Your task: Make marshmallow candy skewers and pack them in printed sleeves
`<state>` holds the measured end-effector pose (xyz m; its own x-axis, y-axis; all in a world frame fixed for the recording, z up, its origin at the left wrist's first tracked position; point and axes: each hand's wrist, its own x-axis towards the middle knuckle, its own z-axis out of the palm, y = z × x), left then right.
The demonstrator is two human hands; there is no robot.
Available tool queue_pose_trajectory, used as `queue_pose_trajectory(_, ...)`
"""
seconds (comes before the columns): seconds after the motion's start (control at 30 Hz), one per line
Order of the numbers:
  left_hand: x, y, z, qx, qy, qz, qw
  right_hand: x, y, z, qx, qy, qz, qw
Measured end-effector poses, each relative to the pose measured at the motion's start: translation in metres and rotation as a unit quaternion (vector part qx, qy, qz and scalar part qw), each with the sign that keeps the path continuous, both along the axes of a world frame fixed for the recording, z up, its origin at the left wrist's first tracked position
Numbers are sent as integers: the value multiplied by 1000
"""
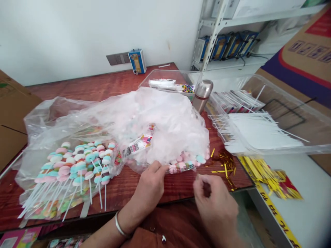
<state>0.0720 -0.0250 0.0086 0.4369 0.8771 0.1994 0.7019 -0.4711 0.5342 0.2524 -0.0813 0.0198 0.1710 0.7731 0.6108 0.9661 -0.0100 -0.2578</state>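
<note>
My left hand [151, 184] rests at the front edge of the red wooden table [103, 86], its fingers pinched on the edge of a big clear plastic bag [165, 127] holding pastel marshmallow sweets. A wrapped sweet skewer [181, 167] lies just right of those fingers. My right hand [216, 203] hovers right of it over my lap, blurred, fingers curled, thumb and fingertips close together. Whether it holds anything I cannot make out. A silver bangle sits on my left wrist.
A heap of finished marshmallow skewers [77, 165] on white sticks lies on plastic at the left. Gold twist ties [224, 165] are scattered at the right, beside a clear tray of white sticks [256, 132], a steel flask [202, 94] and a cardboard box [305, 58].
</note>
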Motion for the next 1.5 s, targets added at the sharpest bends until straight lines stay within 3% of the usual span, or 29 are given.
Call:
queue_pose_trajectory(0.13,8,-5,5,44,-3,7,999,-25,22,0,-5,-59,80,995)
queue_pose_trajectory(0.3,8,-6,9,52,-43,-3,998,-34,24,-8,-17,-53,135,989)
queue_pose_trajectory(0.43,8,-3,8,24,-106,25,994,-36,23,-13,-23,-15,150,988)
queue_pose_trajectory(0.53,12,1,12,-54,-221,81,970,-40,28,-16,5,35,156,987)
queue_pose_trajectory(0.6,17,5,15,-162,-342,124,917,-43,33,-18,22,107,166,980)
queue_pose_trajectory(0.67,23,9,17,-283,-475,149,820,-46,38,-19,9,216,173,961)
queue_pose_trajectory(0.77,30,12,16,-395,-609,151,671,-47,47,-17,-63,398,182,897)
queue_pose_trajectory(0.8,31,13,16,-414,-629,146,642,-47,49,-15,-88,444,186,872)
queue_pose_trajectory(0.87,32,12,15,-434,-648,128,613,-44,53,-11,-126,486,201,841)
queue_pose_trajectory(0.93,30,11,13,-425,-645,114,625,-41,56,-8,-142,467,223,844)
queue_pose_trajectory(0.97,28,11,12,-406,-629,108,655,-39,57,-8,-142,448,233,852)
queue_pose_trajectory(1.1,12,9,6,-219,-441,74,867,-35,58,-9,-135,396,250,873)
queue_pose_trajectory(1.17,4,9,4,-117,-330,47,936,-34,59,-9,-135,378,260,878)
queue_pose_trajectory(1.23,-1,10,2,-54,-262,35,963,-35,61,-7,-143,365,281,876)
queue_pose_trajectory(1.33,-2,9,1,-34,-239,76,967,-39,65,-2,-178,387,298,854)
queue_pose_trajectory(1.5,2,10,3,-27,-284,104,953,-48,69,-1,-239,529,302,756)
